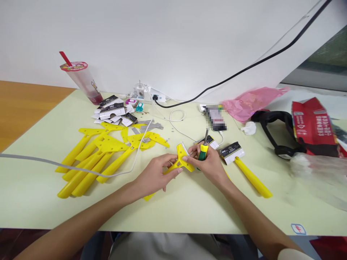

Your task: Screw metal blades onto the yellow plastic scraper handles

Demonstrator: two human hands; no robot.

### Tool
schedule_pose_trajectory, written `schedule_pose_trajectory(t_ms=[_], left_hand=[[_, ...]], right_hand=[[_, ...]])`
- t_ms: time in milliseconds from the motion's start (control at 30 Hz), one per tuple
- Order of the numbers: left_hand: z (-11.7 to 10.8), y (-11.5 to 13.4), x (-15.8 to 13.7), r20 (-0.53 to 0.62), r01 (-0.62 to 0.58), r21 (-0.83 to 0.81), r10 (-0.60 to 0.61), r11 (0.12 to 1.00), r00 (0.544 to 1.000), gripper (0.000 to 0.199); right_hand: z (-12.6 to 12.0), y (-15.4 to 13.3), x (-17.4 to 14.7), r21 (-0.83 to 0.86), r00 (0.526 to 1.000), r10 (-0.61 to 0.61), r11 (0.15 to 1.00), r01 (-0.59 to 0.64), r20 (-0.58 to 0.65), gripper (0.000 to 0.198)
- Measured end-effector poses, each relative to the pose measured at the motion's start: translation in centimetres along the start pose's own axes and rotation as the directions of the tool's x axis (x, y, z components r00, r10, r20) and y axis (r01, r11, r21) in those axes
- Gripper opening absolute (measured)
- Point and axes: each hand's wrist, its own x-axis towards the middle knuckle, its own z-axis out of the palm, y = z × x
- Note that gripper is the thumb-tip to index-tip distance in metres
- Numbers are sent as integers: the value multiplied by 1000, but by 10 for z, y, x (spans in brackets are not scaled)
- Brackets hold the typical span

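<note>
Near the front middle of the table, my left hand [154, 175] is closed around a yellow plastic scraper [180, 156], its forked head facing up and a metal strip along its upper right edge. My right hand [213, 167] grips a screwdriver [202, 154] with a green and yellow handle, shaft pointing up. The right thumb also presses on the scraper head. To the left lies a pile of yellow scraper handles and heads [111, 144], with grey metal blades [153, 126] and small screws beside it. On the right rests another scraper [253, 177] with a black-and-white card sleeve [231, 152] over its head.
Card sleeves [112, 110] are heaped behind the pile, near a drink cup [85, 81] with a red straw. A power strip [145, 94] stands by the wall; a white cable crosses the left side. Right: phone [216, 118], pink bag [246, 104], black strap-like object [273, 135], red package [311, 124].
</note>
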Motion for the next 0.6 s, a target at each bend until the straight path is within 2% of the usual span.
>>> schedule_pose_trajectory(t_ms=[100,200,433,600], left_hand=[[4,-3,2,14,56,-175,-54,983,998,50],[6,-6,4,2,79,-268,-81,960,997,48],[5,-4,7,23,85,-335,-82,938,996,46],[5,-3,7,29,86,-348,-81,934,996,46]], right_hand=[[1,-2,-2,-73,1000,10,997,-11,-14,65],[4,-5,-5,-120,999,31,992,-31,-8,64],[3,-2,-5,-84,1000,0,996,0,-6,58],[4,-1,-5,4,999,37,999,-37,30,60]])
